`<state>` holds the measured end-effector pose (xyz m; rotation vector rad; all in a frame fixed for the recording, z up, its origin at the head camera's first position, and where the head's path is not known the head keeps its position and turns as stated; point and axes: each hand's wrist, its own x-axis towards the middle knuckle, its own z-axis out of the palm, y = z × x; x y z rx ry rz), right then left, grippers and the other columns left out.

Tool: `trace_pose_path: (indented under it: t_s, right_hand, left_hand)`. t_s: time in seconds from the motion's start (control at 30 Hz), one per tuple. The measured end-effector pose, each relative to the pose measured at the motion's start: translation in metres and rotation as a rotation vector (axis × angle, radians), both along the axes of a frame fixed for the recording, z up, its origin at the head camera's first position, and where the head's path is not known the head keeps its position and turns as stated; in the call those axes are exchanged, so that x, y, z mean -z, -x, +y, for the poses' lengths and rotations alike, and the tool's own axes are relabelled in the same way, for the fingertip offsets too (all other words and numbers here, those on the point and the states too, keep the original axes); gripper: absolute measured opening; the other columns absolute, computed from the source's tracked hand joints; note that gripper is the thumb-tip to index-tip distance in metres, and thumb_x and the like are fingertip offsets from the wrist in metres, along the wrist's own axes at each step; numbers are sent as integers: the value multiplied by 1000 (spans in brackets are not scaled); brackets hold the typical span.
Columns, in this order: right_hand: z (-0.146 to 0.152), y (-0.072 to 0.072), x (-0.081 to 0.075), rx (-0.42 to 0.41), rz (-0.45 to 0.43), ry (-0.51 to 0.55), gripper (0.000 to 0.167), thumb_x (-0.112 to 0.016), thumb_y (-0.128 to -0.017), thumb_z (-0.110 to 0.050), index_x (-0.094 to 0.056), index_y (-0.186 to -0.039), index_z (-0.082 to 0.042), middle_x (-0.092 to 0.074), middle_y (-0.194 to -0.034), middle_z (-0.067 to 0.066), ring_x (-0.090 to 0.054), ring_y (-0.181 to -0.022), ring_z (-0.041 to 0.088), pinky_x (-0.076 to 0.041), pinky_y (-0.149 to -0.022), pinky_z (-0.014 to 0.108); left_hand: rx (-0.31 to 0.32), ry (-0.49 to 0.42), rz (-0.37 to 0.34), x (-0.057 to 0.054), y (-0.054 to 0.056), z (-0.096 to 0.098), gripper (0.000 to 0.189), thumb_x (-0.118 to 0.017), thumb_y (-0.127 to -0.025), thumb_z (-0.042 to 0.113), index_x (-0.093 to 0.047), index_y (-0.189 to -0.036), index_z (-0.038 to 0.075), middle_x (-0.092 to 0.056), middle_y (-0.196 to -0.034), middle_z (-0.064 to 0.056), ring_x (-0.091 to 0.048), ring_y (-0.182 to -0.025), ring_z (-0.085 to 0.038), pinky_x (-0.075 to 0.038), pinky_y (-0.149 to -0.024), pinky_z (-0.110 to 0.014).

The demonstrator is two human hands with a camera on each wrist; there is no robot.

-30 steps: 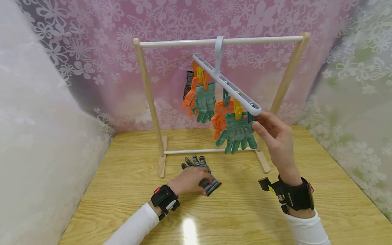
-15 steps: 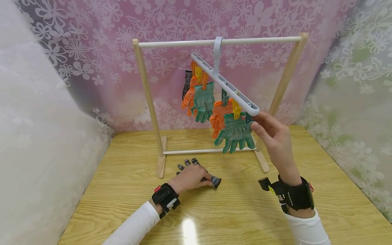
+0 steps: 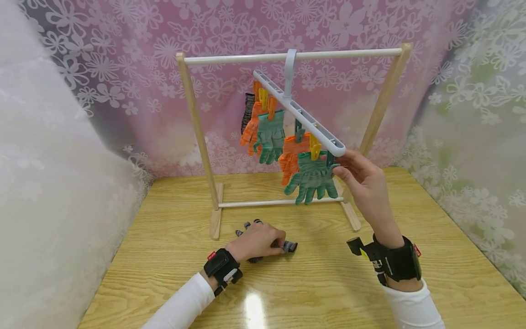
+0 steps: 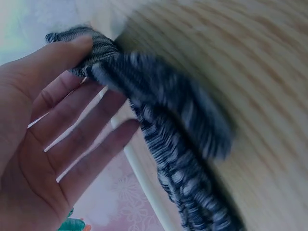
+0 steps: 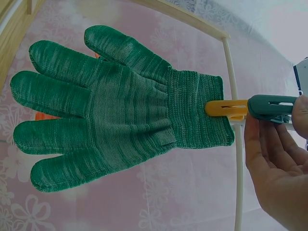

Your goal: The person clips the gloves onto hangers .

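Note:
My left hand (image 3: 256, 241) is low over the table, pinching a black-and-grey knit glove (image 4: 178, 163) between thumb and fingers near the cuff. In the head view the hand covers most of that glove; its fingertips and cuff show on either side. My right hand (image 3: 365, 180) pinches a dark green clothespin (image 5: 269, 107) at the near end of a pale grey clip hanger (image 3: 316, 131). Beside it, a yellow clothespin (image 5: 224, 108) holds the cuff of a green knit glove (image 5: 130, 106), which hangs fingers down in the head view.
The hanger's hook (image 3: 290, 68) sits on the top bar of a wooden rack (image 3: 195, 123). Further along hang an orange glove (image 3: 291, 155), another green glove (image 3: 271, 137), a second orange glove (image 3: 250, 130) and a dark striped glove (image 3: 248, 109). A floral curtain (image 3: 164, 128) backs the wooden table (image 3: 164, 274).
My left fingers have slid the dark glove slightly and gathered its cuff into a pinch. My right hand stays on the clothespin, with the hanger shifted slightly left in view.

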<state>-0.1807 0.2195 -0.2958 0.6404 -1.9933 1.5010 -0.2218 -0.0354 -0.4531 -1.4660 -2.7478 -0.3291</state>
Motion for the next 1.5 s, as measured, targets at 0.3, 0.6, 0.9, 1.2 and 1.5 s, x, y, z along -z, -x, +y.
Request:
trace_pose_path:
  t_s: [0.3,0.6,0.9,1.2,1.5]
  right_hand:
    - [-3,-2,-1,-25,-29,-5,35,-60,-96,11,-59,-131,11,-66,-114,-10,-65,-105,5,-53,-93,16]
    - [-6,-5,-3,-29,-80,18,32,-63,-97,6,-63,-129,3,-66,-115,-7,-66,-107,7,-53,-93,16]
    - [-9,-5,-4,13,-66,4,33,-64,-94,10,-63,-127,8,-68,-113,-9,-67,-103,7,-54,-90,16]
    - [-18,-7,-6,0,-51,85,31,-67,-92,11,-67,-123,6,-71,-110,-5,-69,-101,10,-57,-86,18]
    - [-25,-8,-9,39,-56,116,29,-69,-90,11,-71,-118,3,-73,-106,-7,-72,-96,9,-59,-81,20]
  left_hand:
    - [11,-187,-48,-11,1,6,18,-70,-99,29,-72,-116,25,-74,-93,10,-49,-57,6,-32,-50,-12]
    - [32,-383,4,-30,-4,12,20,-68,-99,30,-75,-113,18,-72,-83,7,-58,-64,5,-41,-55,-9]
    - [37,-577,13,-56,-6,18,20,-69,-98,25,-74,-116,16,-73,-87,4,-66,-71,-1,-53,-67,-12]
    - [45,-711,-38,-77,-6,27,18,-68,-99,21,-74,-114,13,-75,-99,0,-71,-84,-7,-55,-76,-13]
    - [52,-847,-57,-95,-5,34,17,-70,-98,15,-70,-115,11,-73,-93,-1,-73,-80,-8,-57,-75,-15]
